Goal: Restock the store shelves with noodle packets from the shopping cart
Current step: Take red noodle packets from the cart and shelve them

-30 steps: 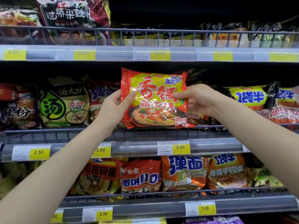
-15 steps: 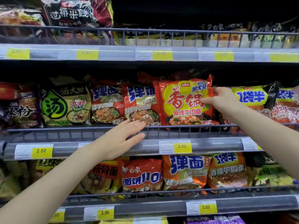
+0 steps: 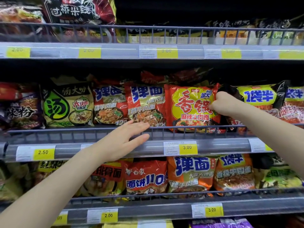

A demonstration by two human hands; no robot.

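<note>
A red and yellow noodle packet (image 3: 189, 106) stands upright on the middle shelf (image 3: 115, 145), behind the wire rail. My right hand (image 3: 225, 104) grips its right edge with curled fingers. My left hand (image 3: 121, 140) hovers open in front of the shelf rail, fingers straight, just below a red and blue noodle packet (image 3: 144, 102) to the left of the held one. The shopping cart is out of view.
Noodle packets fill the top shelf (image 3: 148, 51), the middle one and the lower shelf (image 3: 164, 209). A green and cream packet (image 3: 65, 104) stands at the middle left, a yellow packet (image 3: 258, 96) at the right. Yellow price tags (image 3: 187, 148) line the shelf edges.
The red and yellow packet went from both hands in front of the shelf into its slot behind the rail. My left hand let go and dropped to the rail; my right hand still grips the packet.
</note>
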